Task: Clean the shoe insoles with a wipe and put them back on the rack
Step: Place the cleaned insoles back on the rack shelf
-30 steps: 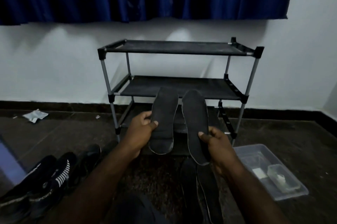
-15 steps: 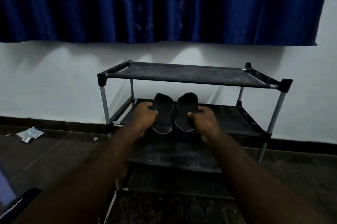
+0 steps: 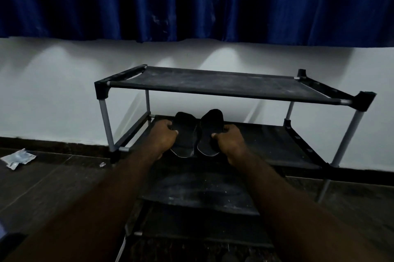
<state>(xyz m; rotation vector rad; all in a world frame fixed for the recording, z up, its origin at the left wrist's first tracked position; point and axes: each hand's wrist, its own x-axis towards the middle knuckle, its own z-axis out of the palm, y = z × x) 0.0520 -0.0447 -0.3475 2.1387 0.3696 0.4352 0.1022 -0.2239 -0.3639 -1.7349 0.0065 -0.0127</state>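
From the head camera, the left hand (image 3: 164, 136) grips the left insole (image 3: 183, 133) and the right hand (image 3: 229, 140) grips the right insole (image 3: 210, 131). Both insoles are side by side over the middle shelf (image 3: 266, 142) of the rack (image 3: 213, 84), toes pointing at the wall.

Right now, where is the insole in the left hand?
Head view, centre: the left insole is at the rack's middle shelf, under the top shelf, gripped by the left hand, side by side with the right insole in the right hand.
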